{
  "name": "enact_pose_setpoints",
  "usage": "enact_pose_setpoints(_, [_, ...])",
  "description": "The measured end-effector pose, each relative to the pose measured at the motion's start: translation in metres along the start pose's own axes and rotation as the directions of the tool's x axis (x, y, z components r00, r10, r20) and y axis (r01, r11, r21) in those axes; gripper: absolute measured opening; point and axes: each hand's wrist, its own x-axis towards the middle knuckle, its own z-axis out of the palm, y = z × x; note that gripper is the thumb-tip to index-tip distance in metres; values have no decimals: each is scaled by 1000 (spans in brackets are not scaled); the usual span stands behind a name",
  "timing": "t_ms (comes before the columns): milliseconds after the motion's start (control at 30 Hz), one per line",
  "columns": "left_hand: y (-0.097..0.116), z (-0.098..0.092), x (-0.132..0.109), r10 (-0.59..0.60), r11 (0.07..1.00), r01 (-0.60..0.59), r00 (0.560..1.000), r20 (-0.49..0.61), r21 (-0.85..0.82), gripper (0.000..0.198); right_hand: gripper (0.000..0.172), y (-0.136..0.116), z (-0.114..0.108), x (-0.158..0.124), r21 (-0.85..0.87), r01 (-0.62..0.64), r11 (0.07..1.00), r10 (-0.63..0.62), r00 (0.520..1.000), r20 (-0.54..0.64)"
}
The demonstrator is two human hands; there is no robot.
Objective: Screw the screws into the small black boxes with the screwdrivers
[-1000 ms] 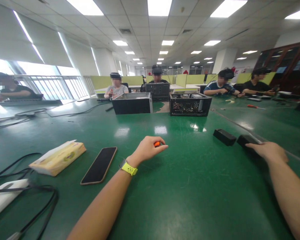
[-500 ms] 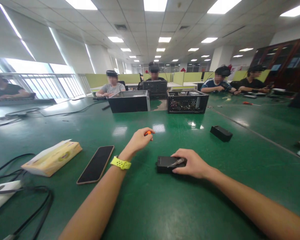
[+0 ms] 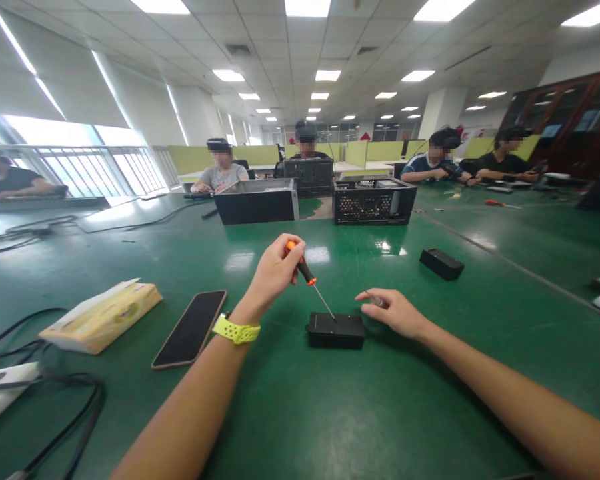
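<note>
My left hand (image 3: 276, 270) is closed around the orange-and-black handle of a screwdriver (image 3: 307, 272). Its thin shaft slants down to the right, and the tip meets the top of a small black box (image 3: 336, 337) lying on the green table. To the right of that box, my right hand (image 3: 393, 312) is raised slightly with curled fingers. Between them shows a small grey tool (image 3: 378, 301) with a thin tip, mostly hidden by the fingers. A yellow-green watch band circles my left wrist.
A phone (image 3: 190, 330) and a tissue pack (image 3: 103, 315) lie left, near black cables (image 3: 87, 380). Another black box (image 3: 441, 264) rests at right. Farther back stand two computer cases (image 3: 257, 203) (image 3: 373, 203). Several people sit around the table; an orange-handled screwdriver (image 3: 497, 203) lies far right.
My left hand has turned, bringing the screwdriver into view with its tip down on the black box. My right hand has let go of the box and moved off to its right.
</note>
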Motion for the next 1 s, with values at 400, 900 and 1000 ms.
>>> enact_pose_setpoints(400, [4, 29, -14, 227, 967, -233, 971, 73, 104, 18, 58, 2, 0, -4, -51, 130, 990, -116, 968, 222])
enact_pose_setpoints(900, [12, 30, -21, 284, 909, -323, 943, 176, 264, 22, 41, 19, -17, 2, -196, -50, 979, 58, 998, 37])
enact_pose_setpoints(1000, [13, 31, -23, 298, 903, -328, 943, 146, 277, 21, 28, 30, -22, 4, -399, -136, 907, 123, 991, -58])
